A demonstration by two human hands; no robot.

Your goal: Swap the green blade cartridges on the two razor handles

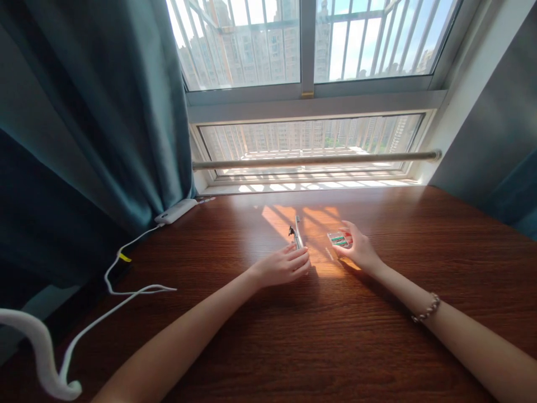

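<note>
My left hand (285,265) is closed around the lower end of a slim silvery stick-like thing (298,230), which points away from me. A small black piece (291,230) juts out on its left side; I cannot tell exactly what kind of tool it is. To the right, my right hand (357,247) pinches a small clear plastic case (339,240) between thumb and fingers. Green strips show inside the case, held just above the sunlit patch of the table. The two hands are apart, and the held things do not touch.
The brown wooden table (251,341) reaches to the window sill. At its left edge lies a white power strip (177,211) beside a blue curtain (138,112). A white cable (113,291) and a thick curved white stand (39,341) occupy the left front. A metal rail (314,161) crosses the window.
</note>
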